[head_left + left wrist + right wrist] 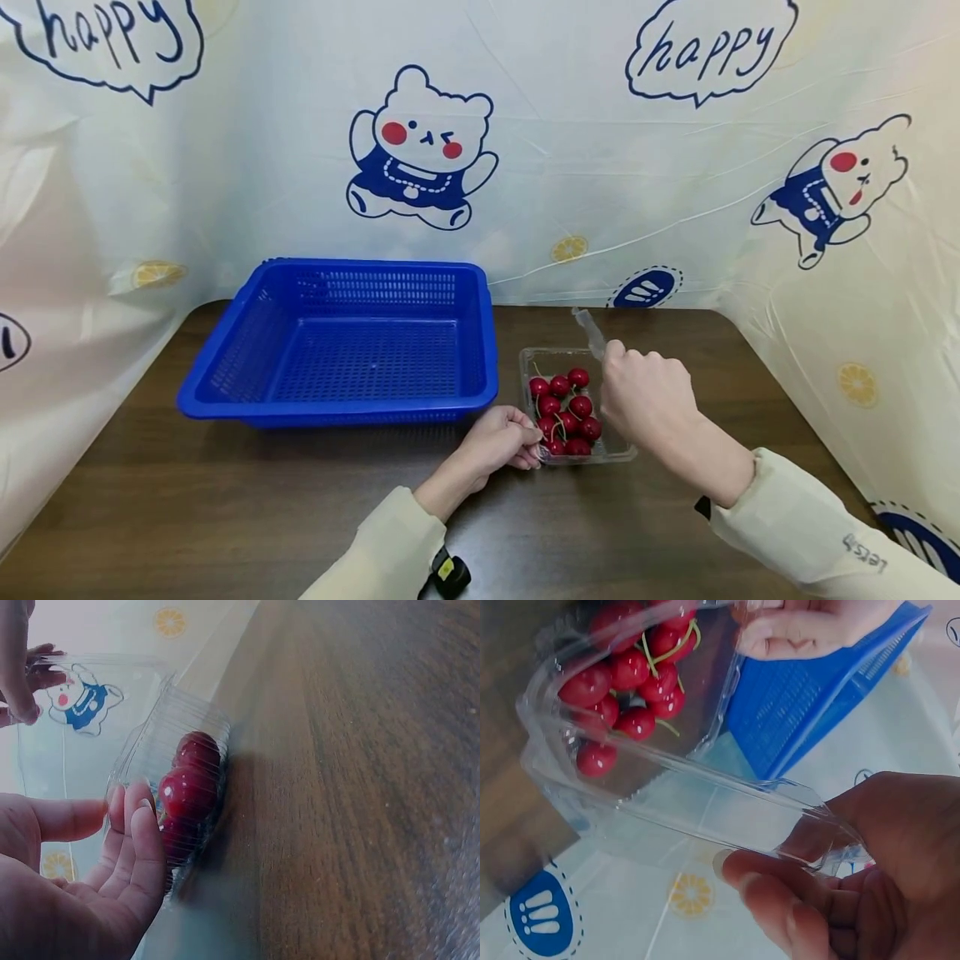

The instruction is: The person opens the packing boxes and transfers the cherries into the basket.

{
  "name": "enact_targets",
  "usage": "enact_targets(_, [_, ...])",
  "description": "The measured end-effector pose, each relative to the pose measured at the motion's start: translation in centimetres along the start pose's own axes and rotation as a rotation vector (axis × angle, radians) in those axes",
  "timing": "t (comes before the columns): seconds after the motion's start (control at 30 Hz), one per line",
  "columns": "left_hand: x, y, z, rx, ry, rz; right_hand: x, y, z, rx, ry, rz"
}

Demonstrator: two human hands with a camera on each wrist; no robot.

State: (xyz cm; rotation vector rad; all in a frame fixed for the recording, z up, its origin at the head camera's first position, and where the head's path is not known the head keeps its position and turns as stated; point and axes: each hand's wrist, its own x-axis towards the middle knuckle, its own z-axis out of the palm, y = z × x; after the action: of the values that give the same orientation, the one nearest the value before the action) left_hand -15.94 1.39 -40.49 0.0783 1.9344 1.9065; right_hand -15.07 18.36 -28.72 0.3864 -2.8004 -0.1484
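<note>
Nearest me, my cream left sleeve comes in over the brown counter, a black device beside its cuff. My left hand pinches the near-left corner of the clear plastic box between thumb and fingers. The box sits on the counter ahead of me, a little right of centre. Its long axis runs away from me, the far end angled slightly left. Red cherries lie inside, several with green stems pointing different ways. My right hand is at the box's right side, pinching the edge of the raised clear lid; I see the lid almost edge-on, its far end pointing away and a bit left. Left of the box is a blue basket, its long axis running left to right. Behind everything hangs a pale printed curtain.
</note>
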Motion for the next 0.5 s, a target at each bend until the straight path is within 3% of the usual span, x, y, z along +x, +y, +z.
enact_targets(0.23, [0.0, 0.1, 0.1, 0.02, 0.013, 0.012, 0.4, 1.5, -1.1, -0.017, -0.068, 0.021])
enact_targets(0.5, [0.0, 0.2, 0.3, 0.047, 0.031, 0.006, 1.6, 5.0, -2.7, 0.114, -0.233, 0.092])
